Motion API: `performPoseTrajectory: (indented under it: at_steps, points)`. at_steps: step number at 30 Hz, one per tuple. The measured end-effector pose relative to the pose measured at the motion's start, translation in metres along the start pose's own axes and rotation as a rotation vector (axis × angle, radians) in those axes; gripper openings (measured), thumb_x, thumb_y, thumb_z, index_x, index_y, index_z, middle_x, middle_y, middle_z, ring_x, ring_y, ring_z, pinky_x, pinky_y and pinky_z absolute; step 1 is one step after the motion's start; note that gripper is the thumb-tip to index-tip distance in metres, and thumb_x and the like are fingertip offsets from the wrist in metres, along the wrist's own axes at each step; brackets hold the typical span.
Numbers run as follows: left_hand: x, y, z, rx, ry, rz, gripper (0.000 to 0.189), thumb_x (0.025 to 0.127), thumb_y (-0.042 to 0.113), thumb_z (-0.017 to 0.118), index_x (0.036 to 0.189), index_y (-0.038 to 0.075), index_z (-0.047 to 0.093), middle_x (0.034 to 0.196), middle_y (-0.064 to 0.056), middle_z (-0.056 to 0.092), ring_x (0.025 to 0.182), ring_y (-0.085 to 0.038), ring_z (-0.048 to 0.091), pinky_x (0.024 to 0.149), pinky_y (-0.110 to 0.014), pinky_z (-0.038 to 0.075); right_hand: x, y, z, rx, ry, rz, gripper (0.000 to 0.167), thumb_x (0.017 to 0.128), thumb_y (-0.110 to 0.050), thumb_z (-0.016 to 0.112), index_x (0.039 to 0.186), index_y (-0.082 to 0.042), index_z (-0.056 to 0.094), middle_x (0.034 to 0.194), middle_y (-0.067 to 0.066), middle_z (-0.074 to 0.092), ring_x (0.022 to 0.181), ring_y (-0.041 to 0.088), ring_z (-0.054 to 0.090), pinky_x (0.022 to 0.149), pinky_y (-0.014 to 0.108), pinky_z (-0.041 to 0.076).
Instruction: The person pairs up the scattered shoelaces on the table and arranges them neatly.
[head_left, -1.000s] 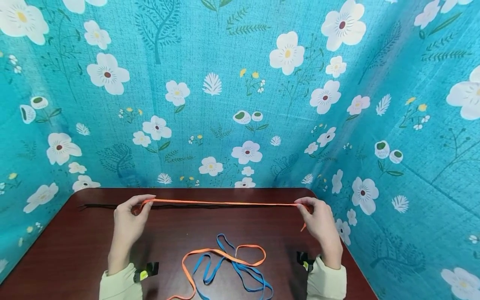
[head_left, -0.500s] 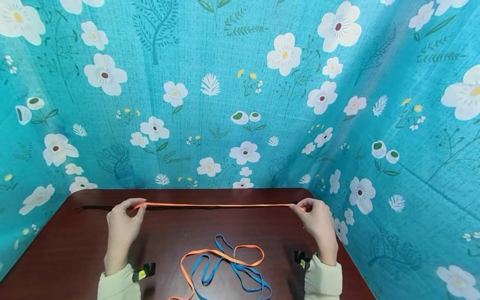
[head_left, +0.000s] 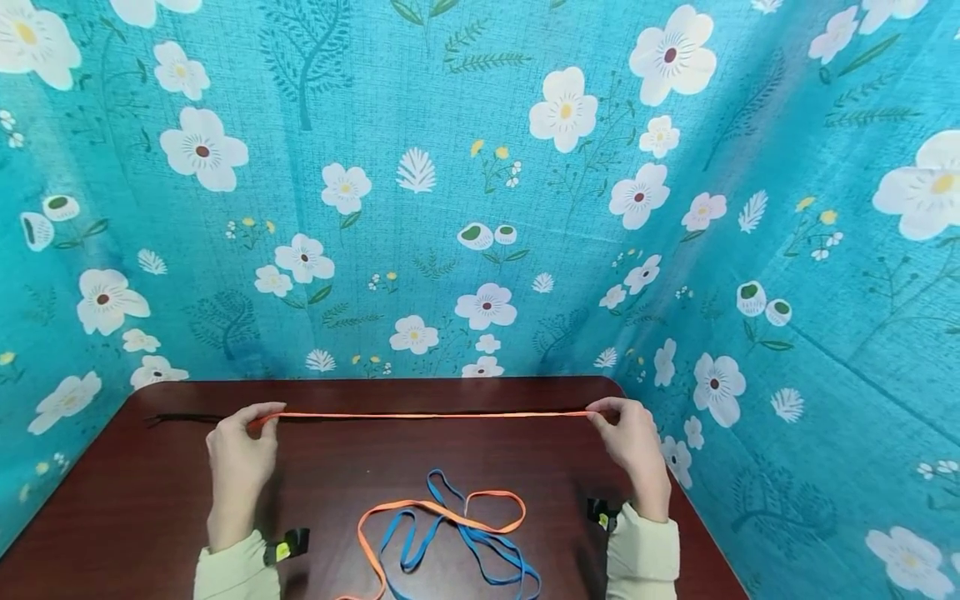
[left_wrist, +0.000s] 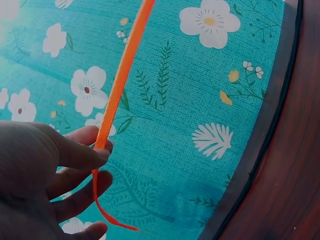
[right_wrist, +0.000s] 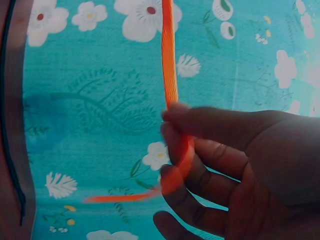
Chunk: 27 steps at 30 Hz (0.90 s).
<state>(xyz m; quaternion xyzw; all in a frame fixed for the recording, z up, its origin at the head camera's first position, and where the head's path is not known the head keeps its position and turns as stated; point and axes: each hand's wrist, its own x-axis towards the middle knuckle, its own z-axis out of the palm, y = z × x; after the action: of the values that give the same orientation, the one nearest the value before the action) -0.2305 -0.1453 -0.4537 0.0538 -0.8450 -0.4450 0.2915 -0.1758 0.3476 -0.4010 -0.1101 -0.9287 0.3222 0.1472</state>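
An orange shoelace is stretched straight and level between my two hands near the far side of the table. My left hand pinches it between thumb and fingertips; in the left wrist view a short tail of the shoelace hangs below the fingers. At the other side my right hand pinches it too, and a loose end curves past the fingers in the right wrist view. Beneath the stretched shoelace, a black lace lies along the far edge of the table, partly covered by it in the head view.
Nearer the front of the dark red-brown table lies a loose tangle of a blue shoelace and another orange shoelace. A teal flowered cloth hangs behind the table and along its sides.
The stretched orange shoelace has come down in the head view until it overlaps the black lace. Both hands have moved slightly lower and left in the picture; the view has also shifted a little.
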Motion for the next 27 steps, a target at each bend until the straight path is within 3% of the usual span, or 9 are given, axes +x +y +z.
performPoseTrajectory:
  at_steps: [3,6,12,17,20,24,27]
  points:
    - [0.0,-0.002,-0.001,0.005,0.025,0.002,0.017,0.091,-0.005,0.069,0.105,-0.001,0.077,0.102,-0.025,0.074,0.098,-0.044,0.063,0.081,-0.053,0.043,0.003,0.004,0.001,0.011,0.003,0.042,0.019,0.094,-0.022,0.074,0.097,-0.004,0.076,0.079,0.009,0.068,0.072,0.024,0.055,0.058,0.033,0.046]
    - [0.002,-0.006,-0.002,-0.017,0.051,0.026,0.014,0.089,-0.002,0.073,0.103,-0.003,0.077,0.096,-0.027,0.074,0.092,-0.045,0.064,0.085,-0.054,0.041,0.006,0.009,0.001,0.017,0.015,0.068,0.024,0.093,-0.029,0.076,0.092,-0.005,0.077,0.075,0.008,0.067,0.071,0.024,0.055,0.056,0.033,0.044]
    - [0.004,-0.014,0.003,-0.032,0.062,0.006,0.016,0.089,0.005,0.077,0.102,-0.005,0.077,0.095,-0.028,0.074,0.094,-0.045,0.063,0.092,-0.057,0.037,0.013,0.023,0.004,0.013,-0.028,0.058,0.019,0.096,-0.021,0.071,0.101,-0.004,0.077,0.089,0.012,0.07,0.078,0.026,0.056,0.062,0.034,0.045]
    - [0.002,-0.021,0.005,0.009,0.019,-0.03,0.015,0.094,-0.004,0.065,0.103,-0.005,0.076,0.102,-0.029,0.073,0.097,-0.048,0.058,0.086,-0.057,0.039,0.017,0.032,0.01,-0.047,-0.076,0.044,0.017,0.096,-0.015,0.07,0.105,-0.004,0.078,0.097,0.015,0.073,0.079,0.026,0.057,0.064,0.036,0.046]
    - [0.005,-0.025,0.001,0.038,-0.017,-0.021,0.019,0.094,-0.007,0.061,0.105,-0.005,0.076,0.104,-0.031,0.072,0.094,-0.048,0.056,0.083,-0.057,0.039,0.02,0.035,0.016,-0.094,-0.071,0.038,0.014,0.093,-0.017,0.073,0.097,-0.005,0.078,0.086,0.012,0.072,0.073,0.024,0.057,0.061,0.037,0.045]
    - [0.014,-0.032,-0.008,0.073,-0.067,0.008,0.018,0.093,-0.006,0.064,0.106,-0.005,0.076,0.106,-0.031,0.071,0.099,-0.051,0.058,0.09,-0.061,0.039,0.025,0.04,0.025,-0.163,-0.035,0.039,0.02,0.088,-0.027,0.08,0.08,-0.009,0.075,0.067,0.003,0.065,0.064,0.02,0.056,0.059,0.038,0.043]
    - [0.022,-0.04,-0.015,0.116,-0.109,0.038,0.016,0.092,-0.002,0.068,0.106,-0.006,0.075,0.106,-0.032,0.071,0.101,-0.051,0.059,0.089,-0.063,0.041,0.03,0.045,0.032,-0.203,0.006,0.033,0.025,0.085,-0.032,0.083,0.073,-0.012,0.073,0.062,0.0,0.062,0.063,0.019,0.056,0.061,0.041,0.043]
